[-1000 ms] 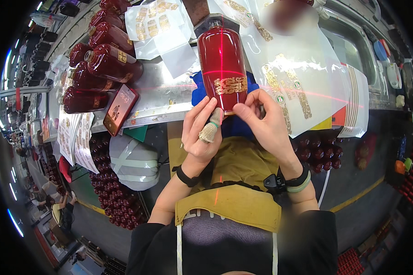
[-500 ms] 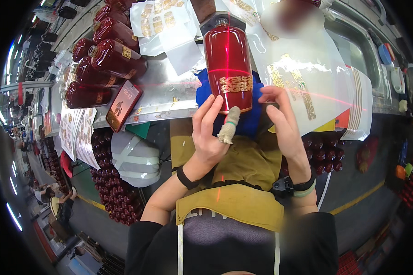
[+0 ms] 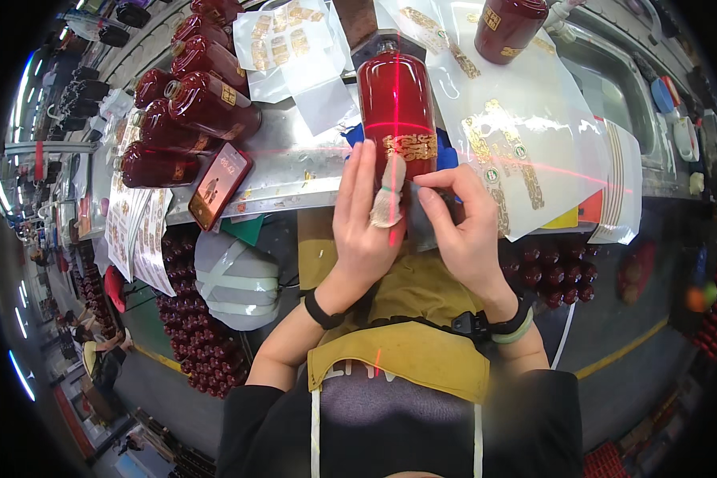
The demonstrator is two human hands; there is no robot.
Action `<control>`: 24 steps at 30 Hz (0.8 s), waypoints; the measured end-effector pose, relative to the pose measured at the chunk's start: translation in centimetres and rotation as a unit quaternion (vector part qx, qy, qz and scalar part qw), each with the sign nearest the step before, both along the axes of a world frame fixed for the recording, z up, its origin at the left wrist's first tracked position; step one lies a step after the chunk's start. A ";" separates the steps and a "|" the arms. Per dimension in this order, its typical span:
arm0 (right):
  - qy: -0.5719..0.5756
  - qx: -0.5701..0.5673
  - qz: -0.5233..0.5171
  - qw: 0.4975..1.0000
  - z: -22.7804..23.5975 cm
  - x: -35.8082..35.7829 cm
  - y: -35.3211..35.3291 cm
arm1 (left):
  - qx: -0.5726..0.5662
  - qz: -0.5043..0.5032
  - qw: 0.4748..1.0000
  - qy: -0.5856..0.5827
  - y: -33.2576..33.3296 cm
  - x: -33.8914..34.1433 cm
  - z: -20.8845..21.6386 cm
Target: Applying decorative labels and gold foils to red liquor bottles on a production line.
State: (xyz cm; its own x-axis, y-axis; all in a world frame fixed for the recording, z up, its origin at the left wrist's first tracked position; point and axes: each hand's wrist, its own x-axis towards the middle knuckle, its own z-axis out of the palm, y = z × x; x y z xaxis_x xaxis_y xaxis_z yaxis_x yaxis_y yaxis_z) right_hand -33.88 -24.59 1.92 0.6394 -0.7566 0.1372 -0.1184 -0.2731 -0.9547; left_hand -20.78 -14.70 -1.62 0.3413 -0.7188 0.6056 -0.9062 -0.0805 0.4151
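Note:
A dark red glass bottle (image 3: 394, 95) lies before me on a blue cloth (image 3: 446, 151), its neck pointing away. Gold ornament decal (image 3: 418, 146) covers part of its lower body, and red laser lines cross it. My left hand (image 3: 358, 231) lies along the bottle's lower left, fingers stretched out. Its thumb, in a beige cloth finger cover (image 3: 389, 195), presses at the decal's left part. My right hand (image 3: 466, 227) is at the bottle's lower right end, thumb and forefinger tips brought together. Whatever is between those tips is too small to make out.
Several red bottles (image 3: 207, 103) lie at left beside a phone (image 3: 219, 187). Gold decal sheets (image 3: 283, 40) lie behind them; a larger translucent sheet (image 3: 526, 119) covers the right, with another bottle (image 3: 510, 32) standing on it. A metal sink (image 3: 613, 88) is at far right.
My left thumb has moved up from the bottle's base onto the decal, its fingers straightening. My right hand has come in from the right and lower, its fingers closing to a pinch.

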 end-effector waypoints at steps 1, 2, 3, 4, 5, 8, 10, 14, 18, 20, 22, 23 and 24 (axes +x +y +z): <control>0.007 -0.049 -0.014 0.999 -0.2 0.2 0.1 | -0.013 -0.007 1.000 -0.024 -0.6 0.3 -0.4; 0.006 -0.047 -0.017 0.999 -0.4 0.3 0.1 | 0.020 -0.009 0.999 -0.031 -1.2 0.5 -0.7; -0.009 -0.022 -0.045 0.999 -0.6 0.3 -0.1 | 0.020 -0.010 1.000 -0.017 -1.1 0.6 -0.8; -0.021 0.004 -0.076 0.997 -0.8 0.2 -0.2 | -0.011 -0.023 0.999 -0.027 -1.0 0.6 -0.9; -0.027 0.002 -0.086 0.996 -1.0 0.1 -0.5 | -0.014 -0.023 0.997 0.077 -0.8 0.7 -1.0; -0.035 0.035 -0.077 0.996 -1.6 -0.1 -0.7 | 0.020 -0.014 0.977 0.213 0.0 0.8 -0.6; -0.033 0.028 -0.082 0.996 -1.8 -0.1 -0.6 | 0.022 -0.005 0.985 0.169 0.2 0.6 -0.4; -0.066 0.068 -0.088 0.992 -1.9 0.1 0.0 | 0.084 -0.057 0.995 0.021 -0.9 1.1 -0.3; -0.024 0.095 -0.100 0.990 -1.8 -0.4 -0.3 | -0.017 -0.063 0.988 0.141 -0.8 1.5 -0.5; -0.033 0.084 -0.098 0.991 -1.9 -0.3 -0.3 | 0.012 -0.038 0.985 0.169 0.0 1.6 -0.2; -0.043 0.075 -0.095 0.992 -2.0 -0.2 -0.2 | 0.003 -0.013 0.989 0.148 0.0 1.4 -0.2; -0.045 0.073 -0.095 0.992 -2.1 -0.1 -0.2 | -0.009 -0.016 0.989 0.146 -0.2 1.3 -0.1; -0.047 0.069 -0.098 0.992 -2.2 -0.1 -0.2 | 0.003 -0.057 0.996 0.062 -0.5 1.2 -0.1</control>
